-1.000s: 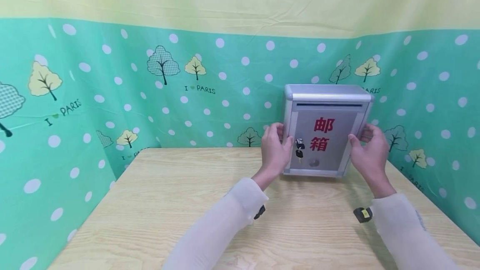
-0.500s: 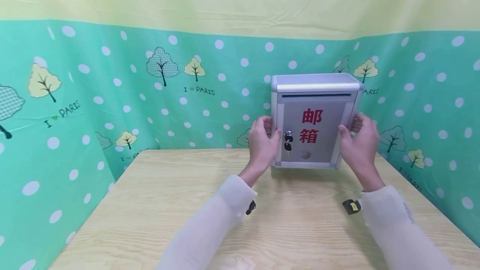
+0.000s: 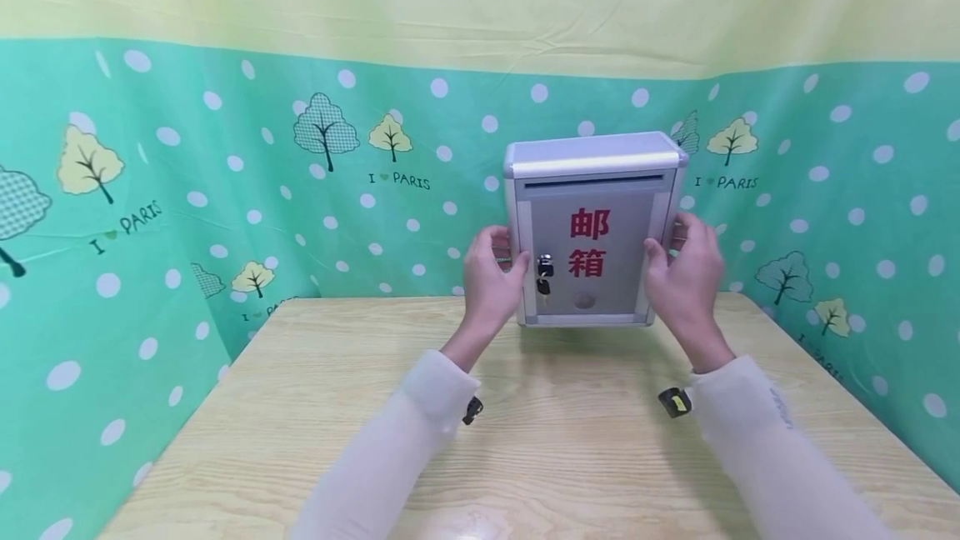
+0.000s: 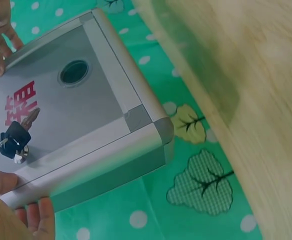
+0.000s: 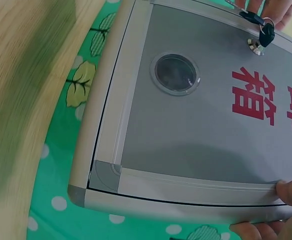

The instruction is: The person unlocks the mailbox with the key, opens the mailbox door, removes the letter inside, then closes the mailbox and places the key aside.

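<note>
From afar I see left grip (image 3: 491,283) and right grip (image 3: 687,275) partly closed, clasping the box (image 3: 592,241) by opposite sides above the desk (image 3: 337,390), keys (image 3: 543,286) hanging from its lock (image 3: 544,259).

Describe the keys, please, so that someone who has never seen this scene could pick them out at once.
At the wooden table, the left hand and right hand hold a grey box by its sides. On its front, near the edge by the left hand, is a small shiny lock. The keys hang there, their black heads setting them apart from the red writing and round window nearby.
</note>
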`<state>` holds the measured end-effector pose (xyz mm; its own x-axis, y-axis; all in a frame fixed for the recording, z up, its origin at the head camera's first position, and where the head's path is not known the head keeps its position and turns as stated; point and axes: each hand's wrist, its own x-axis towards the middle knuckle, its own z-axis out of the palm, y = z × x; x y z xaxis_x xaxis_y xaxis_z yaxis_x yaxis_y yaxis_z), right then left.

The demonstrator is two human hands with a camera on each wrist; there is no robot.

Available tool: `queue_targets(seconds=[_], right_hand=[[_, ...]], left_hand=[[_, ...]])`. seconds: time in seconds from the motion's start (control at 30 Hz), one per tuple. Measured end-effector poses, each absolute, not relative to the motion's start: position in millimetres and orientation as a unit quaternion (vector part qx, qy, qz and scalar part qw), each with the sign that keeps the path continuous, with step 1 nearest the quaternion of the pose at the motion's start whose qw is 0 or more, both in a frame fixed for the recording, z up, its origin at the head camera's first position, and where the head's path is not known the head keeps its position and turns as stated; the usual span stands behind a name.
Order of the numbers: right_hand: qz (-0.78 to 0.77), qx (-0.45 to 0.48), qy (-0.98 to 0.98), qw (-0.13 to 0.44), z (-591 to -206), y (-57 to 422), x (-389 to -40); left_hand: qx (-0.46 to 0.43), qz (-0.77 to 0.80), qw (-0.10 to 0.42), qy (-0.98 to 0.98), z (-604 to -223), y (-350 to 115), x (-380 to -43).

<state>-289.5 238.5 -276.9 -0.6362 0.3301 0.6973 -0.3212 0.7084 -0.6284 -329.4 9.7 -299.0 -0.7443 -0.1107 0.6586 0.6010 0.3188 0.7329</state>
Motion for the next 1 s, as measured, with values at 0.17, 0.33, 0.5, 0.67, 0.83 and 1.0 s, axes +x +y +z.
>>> queue_targets(seconds=[0.17, 0.33, 0.5, 0.67, 0.83, 1.0], right_hand=[[0.393, -0.003, -0.814, 0.428, -279, 225, -292], [0.415, 0.000, -0.804, 0.425, -282, 211, -296], [0.422, 0.006, -0.801, 0.425, -285, 198, -301], [0.434, 0.012, -0.796, 0.421, -287, 186, -304], [0.445, 0.017, -0.794, 0.413, -291, 175, -308], [0.448, 0.021, -0.794, 0.410, -297, 165, -315]], left_hand=[[-0.164, -0.547, 0.321, -0.756, -293, -4, -330], [-0.168, -0.532, 0.328, -0.762, -287, -18, -330], [-0.162, -0.522, 0.333, -0.768, -285, -32, -329], [-0.156, -0.515, 0.332, -0.775, -284, -46, -328], [-0.149, -0.519, 0.328, -0.775, -284, -57, -329], [-0.144, -0.521, 0.321, -0.778, -289, -68, -331]])
